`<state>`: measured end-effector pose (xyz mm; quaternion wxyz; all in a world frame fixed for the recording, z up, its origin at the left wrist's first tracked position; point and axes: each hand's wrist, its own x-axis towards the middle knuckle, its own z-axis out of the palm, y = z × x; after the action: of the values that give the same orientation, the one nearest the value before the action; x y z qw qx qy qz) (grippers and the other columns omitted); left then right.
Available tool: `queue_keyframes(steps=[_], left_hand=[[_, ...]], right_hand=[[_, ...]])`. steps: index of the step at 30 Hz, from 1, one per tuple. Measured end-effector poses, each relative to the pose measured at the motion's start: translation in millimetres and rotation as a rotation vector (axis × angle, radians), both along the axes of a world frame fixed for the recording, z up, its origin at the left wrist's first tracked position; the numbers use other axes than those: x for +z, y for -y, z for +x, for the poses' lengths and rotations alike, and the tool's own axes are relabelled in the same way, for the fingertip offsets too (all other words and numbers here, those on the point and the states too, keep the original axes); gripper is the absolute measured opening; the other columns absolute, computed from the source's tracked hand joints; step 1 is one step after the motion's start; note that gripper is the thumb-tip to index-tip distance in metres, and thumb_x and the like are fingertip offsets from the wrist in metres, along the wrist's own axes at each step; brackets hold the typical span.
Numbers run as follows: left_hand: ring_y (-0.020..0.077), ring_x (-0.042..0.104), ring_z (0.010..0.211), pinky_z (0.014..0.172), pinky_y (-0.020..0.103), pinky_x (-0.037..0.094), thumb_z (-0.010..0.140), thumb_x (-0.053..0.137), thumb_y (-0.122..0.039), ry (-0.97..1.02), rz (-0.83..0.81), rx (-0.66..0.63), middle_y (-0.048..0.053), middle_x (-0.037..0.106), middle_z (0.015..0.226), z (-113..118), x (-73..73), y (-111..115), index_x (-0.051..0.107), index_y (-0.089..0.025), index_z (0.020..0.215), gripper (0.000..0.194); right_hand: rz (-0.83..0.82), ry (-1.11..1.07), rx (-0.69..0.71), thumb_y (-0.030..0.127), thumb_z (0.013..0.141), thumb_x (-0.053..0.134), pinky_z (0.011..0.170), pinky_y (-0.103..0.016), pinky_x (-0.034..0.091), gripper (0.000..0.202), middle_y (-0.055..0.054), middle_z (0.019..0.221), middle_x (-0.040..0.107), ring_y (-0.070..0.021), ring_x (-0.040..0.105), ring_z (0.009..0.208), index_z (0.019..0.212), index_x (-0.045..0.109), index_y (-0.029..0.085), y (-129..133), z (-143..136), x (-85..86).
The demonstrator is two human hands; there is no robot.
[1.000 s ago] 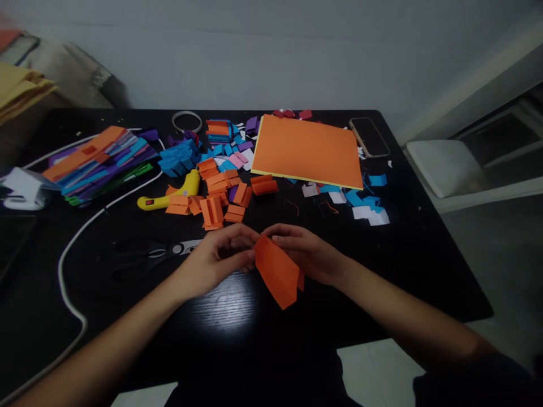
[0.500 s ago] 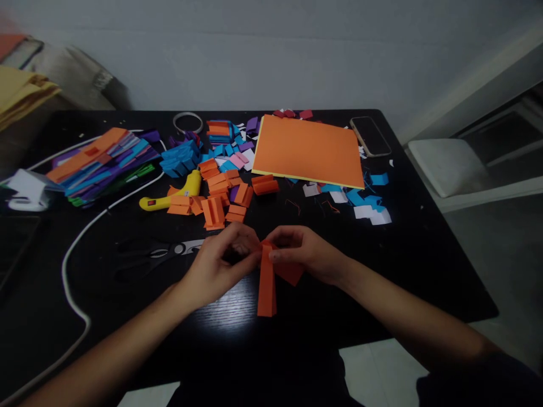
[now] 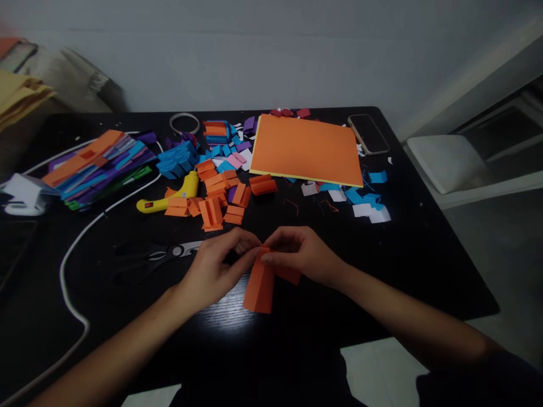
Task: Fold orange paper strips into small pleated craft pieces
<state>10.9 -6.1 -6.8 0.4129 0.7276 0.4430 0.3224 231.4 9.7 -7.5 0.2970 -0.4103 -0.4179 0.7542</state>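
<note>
Orange paper point(image 3: 260, 289), seemingly half-folded, is pinched by left hand point(image 3: 215, 267) and right hand point(image 3: 311, 258), folded pieces point(image 3: 211, 212) already piled toward table's point(image 3: 399, 271) back edge.

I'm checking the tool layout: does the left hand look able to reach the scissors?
Probably yes: the scissors lie beside the left hand with nothing visible between, though that hand would likely first have to release the orange paper.
</note>
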Motion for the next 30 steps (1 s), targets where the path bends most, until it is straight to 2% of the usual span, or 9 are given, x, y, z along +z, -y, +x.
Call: queue_keyframes(steps=[4, 15, 20, 25, 30], left_hand=[[0.0114, 0.063, 0.069, 0.064, 0.022, 0.051, 0.101, 0.062, -0.027, -0.001, 0.038, 0.04, 0.0, 0.068, 0.08, 0.4, 3.2, -1.2, 0.068, -0.019, 0.097, 0.011], [0.0109, 0.062, 0.067, 0.062, 0.022, 0.05, 0.1, 0.064, -0.026, 0.005, 0.02, 0.06, -0.001, 0.068, 0.078, 1.9, 4.7, 0.6, 0.07, -0.019, 0.096, 0.01], [0.0121, 0.063, 0.068, 0.063, 0.023, 0.05, 0.102, 0.059, -0.029, 0.023, -0.032, 0.05, 0.001, 0.069, 0.08, 2.5, 6.1, 0.3, 0.07, -0.02, 0.101, 0.015], [0.0111, 0.059, 0.062, 0.056, 0.022, 0.048, 0.094, 0.071, -0.032, 0.077, -0.124, 0.096, -0.003, 0.062, 0.072, 4.6, 4.0, 0.7, 0.062, -0.02, 0.092, 0.015], [0.0124, 0.064, 0.066, 0.059, 0.022, 0.05, 0.094, 0.071, -0.035, 0.046, -0.175, 0.07, -0.001, 0.068, 0.076, 4.5, 3.5, -1.3, 0.067, -0.019, 0.089, 0.017]], right_hand=[[0.038, 0.018, 0.028, 0.038, 0.082, 0.087, 0.084, -0.03, 0.056, 0.023, -0.002, 0.092, 0.08, -0.0159, 0.074, 0.085, 0.095, 0.081, 0.02, -1.8, 1.1, 2.3], [0.074, 0.054, -0.003, 0.036, 0.078, 0.089, 0.078, -0.031, 0.058, 0.021, -0.002, 0.086, 0.08, -0.0168, 0.074, 0.08, 0.089, 0.081, 0.02, 0.9, 1.3, 0.1], [0.173, 0.123, -0.049, 0.037, 0.08, 0.087, 0.077, -0.03, 0.057, 0.019, -0.002, 0.086, 0.079, -0.0164, 0.073, 0.079, 0.089, 0.08, 0.021, 2.9, -0.2, 0.1], [0.272, 0.144, -0.088, 0.034, 0.084, 0.083, 0.085, -0.033, 0.059, 0.018, -0.003, 0.096, 0.08, -0.0188, 0.075, 0.09, 0.096, 0.078, 0.022, 3.8, -1.7, -0.9], [0.348, 0.149, -0.117, 0.029, 0.087, 0.08, 0.088, -0.032, 0.061, 0.018, -0.004, 0.103, 0.081, -0.0192, 0.077, 0.095, 0.103, 0.079, 0.022, 5.6, -2.0, -3.0]])
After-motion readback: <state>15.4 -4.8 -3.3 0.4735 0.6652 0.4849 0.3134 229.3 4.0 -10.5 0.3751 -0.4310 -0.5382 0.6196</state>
